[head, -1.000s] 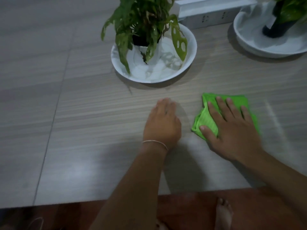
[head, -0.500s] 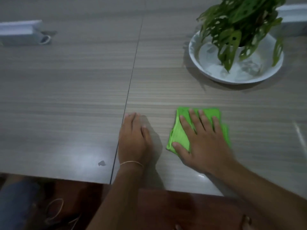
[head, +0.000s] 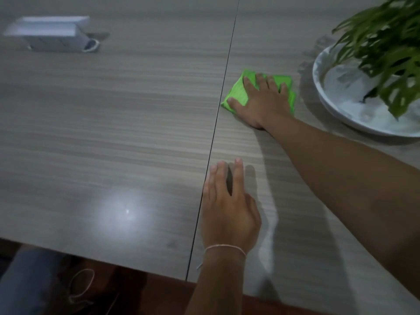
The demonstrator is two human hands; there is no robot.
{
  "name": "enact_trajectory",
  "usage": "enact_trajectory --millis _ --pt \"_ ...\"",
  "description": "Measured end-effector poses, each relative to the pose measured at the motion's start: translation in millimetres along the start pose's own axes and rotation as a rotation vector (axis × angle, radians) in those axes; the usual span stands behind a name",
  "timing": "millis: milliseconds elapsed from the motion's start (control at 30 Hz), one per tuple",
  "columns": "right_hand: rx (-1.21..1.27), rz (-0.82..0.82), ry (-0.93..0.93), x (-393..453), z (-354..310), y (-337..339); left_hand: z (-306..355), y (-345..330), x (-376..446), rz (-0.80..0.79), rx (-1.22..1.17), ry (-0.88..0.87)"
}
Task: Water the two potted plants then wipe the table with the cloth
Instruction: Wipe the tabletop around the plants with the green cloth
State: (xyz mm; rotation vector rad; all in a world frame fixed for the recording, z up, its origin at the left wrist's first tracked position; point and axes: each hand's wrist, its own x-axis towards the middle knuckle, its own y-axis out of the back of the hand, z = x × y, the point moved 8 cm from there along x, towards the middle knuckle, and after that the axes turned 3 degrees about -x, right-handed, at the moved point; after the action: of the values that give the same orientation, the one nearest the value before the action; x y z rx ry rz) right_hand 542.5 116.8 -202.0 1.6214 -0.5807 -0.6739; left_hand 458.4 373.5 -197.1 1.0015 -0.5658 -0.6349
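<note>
The right hand (head: 261, 103) lay flat, fingers straight, pressing the folded bright-green cloth (head: 238, 96) against the grey wood-grain surface (head: 113, 133), just right of its seam, likely to keep wiping pressure even. The left hand (head: 227, 208) rested flat nearer the edge, holding nothing, seemingly for support. The leafy green plant in its white bowl (head: 329, 96) stood beside the cloth.

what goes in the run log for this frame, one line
phase: wiping table | right hand: flat on green cloth, beside table seam | left hand: flat on table | potted plant: right of cloth
</note>
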Motion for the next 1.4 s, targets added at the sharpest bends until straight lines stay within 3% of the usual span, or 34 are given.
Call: enact_trajectory --millis 233,500,600,700,867,1200,1400 --pt "-0.001 -0.008 0.057 -27.2 -3.9 -3.0 0.7 4.2 -0.7 -0.012 -0.075 0.017" --pt "-0.086 0.027 0.273 -252.7 14.8 -21.2 -7.0 13.9 -1.0 0.073 -0.346 0.048" --pt "-0.132 0.076 0.284 -326.4 39.7 -30.2 -5.4 11.9 -0.1 0.079 -0.272 0.025" --pt "-0.171 0.121 0.257 -342.4 51.7 -33.1 -1.6 7.1 1.3 0.077 -0.134 0.025" --pt "-0.099 0.112 0.283 -287.4 32.8 -20.6 -3.8 6.4 1.4 0.09 -0.11 0.017" --pt "0.017 0.002 0.082 19.2 19.0 3.2 -0.3 7.1 3.2 0.08 -0.051 -0.002" --pt "0.029 -0.018 0.019 50.0 20.5 11.1 0.0 6.5 2.9 0.07 -0.019 0.004"
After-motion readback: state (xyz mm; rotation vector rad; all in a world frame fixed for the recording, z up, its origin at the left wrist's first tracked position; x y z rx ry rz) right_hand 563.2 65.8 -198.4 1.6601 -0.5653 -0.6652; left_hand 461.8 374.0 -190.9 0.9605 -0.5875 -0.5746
